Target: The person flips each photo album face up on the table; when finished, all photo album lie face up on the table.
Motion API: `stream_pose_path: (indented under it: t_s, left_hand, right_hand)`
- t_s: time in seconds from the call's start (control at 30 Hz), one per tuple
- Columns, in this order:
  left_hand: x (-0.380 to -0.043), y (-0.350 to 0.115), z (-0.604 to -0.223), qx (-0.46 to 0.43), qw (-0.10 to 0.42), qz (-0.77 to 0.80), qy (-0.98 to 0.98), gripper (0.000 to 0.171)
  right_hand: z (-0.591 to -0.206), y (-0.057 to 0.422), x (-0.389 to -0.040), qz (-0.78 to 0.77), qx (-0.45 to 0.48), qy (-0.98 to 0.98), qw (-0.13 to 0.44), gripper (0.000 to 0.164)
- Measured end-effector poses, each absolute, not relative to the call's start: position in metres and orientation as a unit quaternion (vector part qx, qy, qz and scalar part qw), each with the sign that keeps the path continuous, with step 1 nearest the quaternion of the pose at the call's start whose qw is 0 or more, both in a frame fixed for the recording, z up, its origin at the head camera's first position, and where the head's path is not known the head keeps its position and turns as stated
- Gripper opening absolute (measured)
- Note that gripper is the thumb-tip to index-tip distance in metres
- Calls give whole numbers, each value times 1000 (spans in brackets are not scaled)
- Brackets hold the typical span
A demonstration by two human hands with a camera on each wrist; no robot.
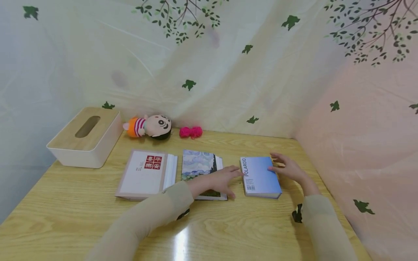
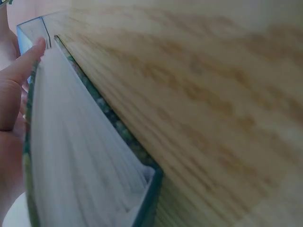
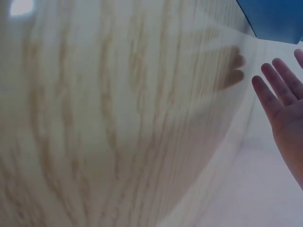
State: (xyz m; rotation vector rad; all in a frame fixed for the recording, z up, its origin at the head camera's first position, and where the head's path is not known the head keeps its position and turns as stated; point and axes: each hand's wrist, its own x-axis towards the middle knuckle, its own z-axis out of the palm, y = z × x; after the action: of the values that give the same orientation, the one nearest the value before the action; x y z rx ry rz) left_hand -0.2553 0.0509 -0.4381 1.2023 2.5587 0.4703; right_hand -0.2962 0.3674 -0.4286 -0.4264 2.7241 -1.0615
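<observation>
A blue photo album marked POLAROID (image 1: 261, 177) lies flat toward the right of the table in the head view. My left hand (image 1: 223, 179) reaches over an album with a painted landscape cover (image 1: 198, 163), fingers spread and fingertips right at the blue album's left edge. At the blue album's right side is my right hand (image 1: 289, 168), its thumb overlapping the cover's edge and its fingers loosely extended. The right wrist view shows that hand's fingers (image 3: 279, 87) straight, near the blue album's corner (image 3: 279, 21). White page edges (image 2: 75, 142) of the landscape album fill much of the left wrist view.
A white album with red characters (image 1: 147, 174) lies left of the landscape one. Behind them are a plush doll (image 1: 150, 127) and pink yarn (image 1: 191, 132). A tissue box with a wooden lid (image 1: 88, 134) stands back left. Leaf-printed cloth (image 1: 222, 90) hangs behind the table.
</observation>
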Motion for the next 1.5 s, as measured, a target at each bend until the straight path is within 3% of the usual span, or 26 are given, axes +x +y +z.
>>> stream_pose_path:
  t_s: [0.37,0.93,1.5]
  left_hand:
    - [-257,49,-439,456,128,149,868,76]
    - [-260,50,-444,456,143,150,865,73]
    - [-260,51,-440,435,162,157,871,71]
  right_hand:
    - [-433,364,-301,-325,-120,931,117,76]
    - [-432,363,-297,-333,-100,926,145,80]
    - [-422,358,-293,-428,-95,884,160,73]
